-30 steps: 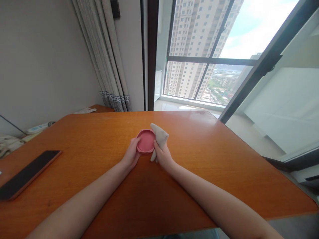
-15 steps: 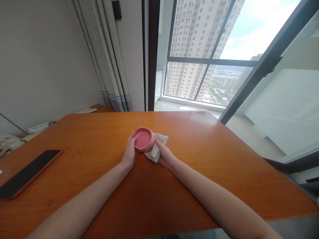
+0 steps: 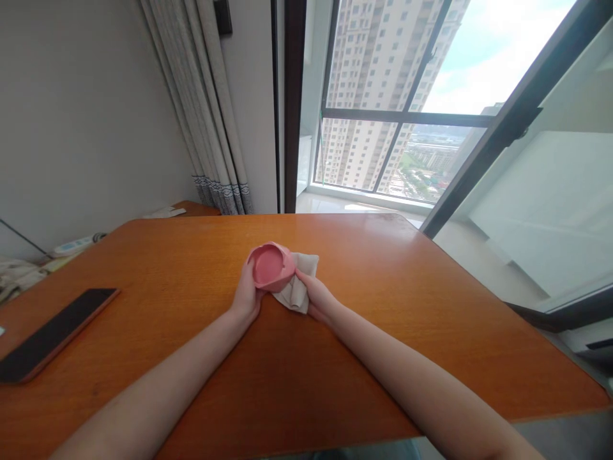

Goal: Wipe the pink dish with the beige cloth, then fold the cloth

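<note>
Left hand [image 3: 246,291] gripping pink bowl [image 3: 269,267] by its left side, bowl tilted left. Right hand [image 3: 313,294] closed on pale cloth [image 3: 297,299], cloth against bowl's right side. Bowl over middle of desk [image 3: 393,275], well apart from far, near and right edges; wide stretch of wood to the right. Phone-like slab [image 3: 57,335] far off to the left. Bowl-desk contact: can't tell.

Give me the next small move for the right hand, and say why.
Probably slide the cloth along the pink bowl's outer wall. The right hand holds the cloth at the bowl's right side, the left hand grips the opposite side, and the bowl is tilted, exposing that wall.
</note>
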The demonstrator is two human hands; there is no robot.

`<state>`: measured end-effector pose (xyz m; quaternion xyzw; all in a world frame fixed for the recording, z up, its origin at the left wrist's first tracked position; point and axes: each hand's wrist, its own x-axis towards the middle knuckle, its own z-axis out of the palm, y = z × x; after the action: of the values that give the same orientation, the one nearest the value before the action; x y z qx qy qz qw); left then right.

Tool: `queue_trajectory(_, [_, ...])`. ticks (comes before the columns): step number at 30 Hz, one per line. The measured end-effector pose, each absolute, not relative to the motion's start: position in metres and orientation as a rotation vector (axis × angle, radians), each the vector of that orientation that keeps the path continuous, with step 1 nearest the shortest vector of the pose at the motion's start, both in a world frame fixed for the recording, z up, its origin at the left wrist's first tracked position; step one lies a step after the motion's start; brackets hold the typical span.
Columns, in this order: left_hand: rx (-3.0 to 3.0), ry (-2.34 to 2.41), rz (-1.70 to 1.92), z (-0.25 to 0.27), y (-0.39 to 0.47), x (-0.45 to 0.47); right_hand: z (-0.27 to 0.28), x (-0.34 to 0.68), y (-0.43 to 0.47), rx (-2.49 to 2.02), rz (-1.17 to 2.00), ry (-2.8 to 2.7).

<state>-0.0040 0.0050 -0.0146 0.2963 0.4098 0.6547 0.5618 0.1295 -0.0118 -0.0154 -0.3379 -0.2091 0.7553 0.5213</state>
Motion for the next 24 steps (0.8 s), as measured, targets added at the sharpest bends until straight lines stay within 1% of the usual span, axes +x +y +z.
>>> queue_trajectory(4, [0.872,1.077,1.534,-0.0138,0.0078,-0.0091,-0.0182,0.132,-0.0088,-0.83,1.743,-0.479])
queue_trajectory(8, [0.842,1.226,1.45,-0.0169,0.0123,-0.0124,-0.0205,0.135,-0.0057,-0.899,1.602,-0.496])
queue_trajectory(13, [0.678,1.059,1.624,-0.0157,0.0089,-0.0056,-0.0187,0.1326,-0.0098,-0.878,1.739,-0.576])
queue_trajectory(16, [0.724,1.044,1.527,-0.014,0.0079,-0.0061,-0.019,0.1325,-0.0104,-0.876,1.715,-0.557])
queue_trajectory(21, [0.808,1.161,1.398,-0.0139,0.0123,-0.0117,-0.0215,0.135,-0.0079,-0.904,1.64,-0.497])
queue_trajectory(24, [0.724,1.068,1.456,-0.0127,0.0127,-0.0099,-0.0207,0.1332,-0.0091,-0.869,1.703,-0.504])
